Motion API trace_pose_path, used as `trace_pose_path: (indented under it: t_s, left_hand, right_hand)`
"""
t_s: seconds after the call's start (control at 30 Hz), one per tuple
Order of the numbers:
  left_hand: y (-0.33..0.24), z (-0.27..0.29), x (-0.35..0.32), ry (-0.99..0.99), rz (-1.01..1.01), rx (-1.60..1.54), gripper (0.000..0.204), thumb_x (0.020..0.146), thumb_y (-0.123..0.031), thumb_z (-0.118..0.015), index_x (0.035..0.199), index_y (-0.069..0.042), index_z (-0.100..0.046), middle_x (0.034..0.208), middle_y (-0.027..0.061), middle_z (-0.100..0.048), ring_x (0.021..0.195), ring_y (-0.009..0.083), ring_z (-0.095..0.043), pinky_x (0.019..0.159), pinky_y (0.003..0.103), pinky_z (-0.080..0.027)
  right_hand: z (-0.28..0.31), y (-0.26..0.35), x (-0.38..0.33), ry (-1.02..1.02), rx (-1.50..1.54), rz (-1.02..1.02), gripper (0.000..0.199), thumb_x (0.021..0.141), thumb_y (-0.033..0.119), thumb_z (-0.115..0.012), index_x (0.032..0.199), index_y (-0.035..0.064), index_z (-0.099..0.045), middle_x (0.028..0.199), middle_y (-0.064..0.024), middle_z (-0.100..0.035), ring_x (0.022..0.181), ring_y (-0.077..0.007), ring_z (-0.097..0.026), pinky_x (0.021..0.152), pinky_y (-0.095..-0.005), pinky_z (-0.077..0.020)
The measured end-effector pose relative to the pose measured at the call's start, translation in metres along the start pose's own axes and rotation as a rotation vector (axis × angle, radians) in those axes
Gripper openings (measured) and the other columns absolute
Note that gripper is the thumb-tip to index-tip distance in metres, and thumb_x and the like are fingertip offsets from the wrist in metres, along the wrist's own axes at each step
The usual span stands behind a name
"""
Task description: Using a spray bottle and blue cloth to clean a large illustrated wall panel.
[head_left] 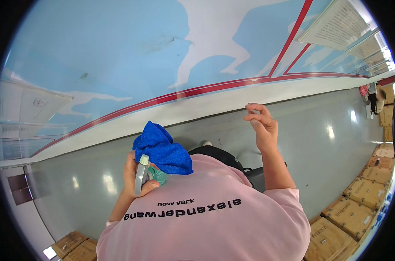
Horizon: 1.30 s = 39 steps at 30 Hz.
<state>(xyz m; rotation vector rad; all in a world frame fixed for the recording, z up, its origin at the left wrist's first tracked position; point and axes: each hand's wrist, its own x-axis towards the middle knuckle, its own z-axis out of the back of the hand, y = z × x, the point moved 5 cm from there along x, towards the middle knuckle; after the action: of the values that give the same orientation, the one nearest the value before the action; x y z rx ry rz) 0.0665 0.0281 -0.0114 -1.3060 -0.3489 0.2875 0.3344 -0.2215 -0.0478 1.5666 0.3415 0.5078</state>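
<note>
On the left, in front of my chest, my left hand (130, 175) is closed around a spray bottle (141, 175) with a grey head, a pale tip and a green body. A crumpled blue cloth (165, 150) rests against the same hand and covers part of the bottle, so I cannot tell which fingers pinch it. My right hand (265, 127) is raised to the right, closer to the wall. Its fingers are bent and apart from the thumb, with nothing visible between them.
A light blue and white wall (132, 48) with red stripes runs across the front. Papers in clear holders (336, 26) hang on it. Grey shiny floor (310, 130) lies below. Wooden crates (349, 217) line the right rear, and more crates (71, 243) stand at the lower left.
</note>
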Motion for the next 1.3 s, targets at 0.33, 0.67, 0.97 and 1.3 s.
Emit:
trace_pose_path:
  t_s: [0.33,0.67,0.97,1.3]
  left_hand:
    - [0.001,-0.001,-0.005,-0.02,-0.007,-0.002,0.092,0.06,-0.04,-0.086,0.122,0.002,-0.033,0.085,0.0085,-0.058,0.073,0.0186,-0.065,0.063,0.028,-0.051]
    - [0.001,-0.003,-0.002,0.008,0.016,-0.02,0.092,0.06,-0.038,-0.086,0.122,0.002,-0.032,0.086,0.0079,-0.057,0.073,0.0181,-0.064,0.063,0.028,-0.05]
    - [-0.002,-0.004,0.0,-0.044,0.069,-0.127,0.091,0.059,-0.038,-0.087,0.121,0.001,-0.032,0.09,0.0074,-0.054,0.077,0.0176,-0.062,0.067,0.029,-0.049]
    - [-0.003,-0.005,0.002,0.007,0.095,-0.088,0.091,0.057,-0.04,-0.087,0.119,0.001,-0.034,0.091,0.0086,-0.056,0.077,0.0179,-0.062,0.069,0.029,-0.049]
  right_hand:
    - [0.0,0.006,-0.003,0.011,-0.054,0.136,0.013,0.075,0.001,-0.059,0.081,0.0016,-0.071,0.11,-0.0098,-0.057,0.107,-0.0211,-0.053,0.095,-0.0353,-0.0402]
    - [0.027,-0.036,-0.005,-0.217,-0.055,-0.085,0.048,0.071,0.0,-0.065,0.115,0.0083,-0.051,0.085,-0.0061,-0.063,0.084,-0.0203,-0.062,0.08,-0.0324,-0.0472]
    - [0.198,-0.247,-0.084,-0.279,-1.685,-0.613,0.086,0.065,0.014,-0.064,0.142,0.0184,-0.026,0.089,-0.0134,-0.066,0.086,-0.0299,-0.064,0.077,-0.0378,-0.0499]
    - [0.153,-0.249,-0.056,-0.18,-0.625,-0.618,0.076,0.07,0.011,-0.065,0.14,0.0152,-0.034,0.138,-0.0132,-0.042,0.127,-0.0302,-0.041,0.105,-0.0397,-0.0342]
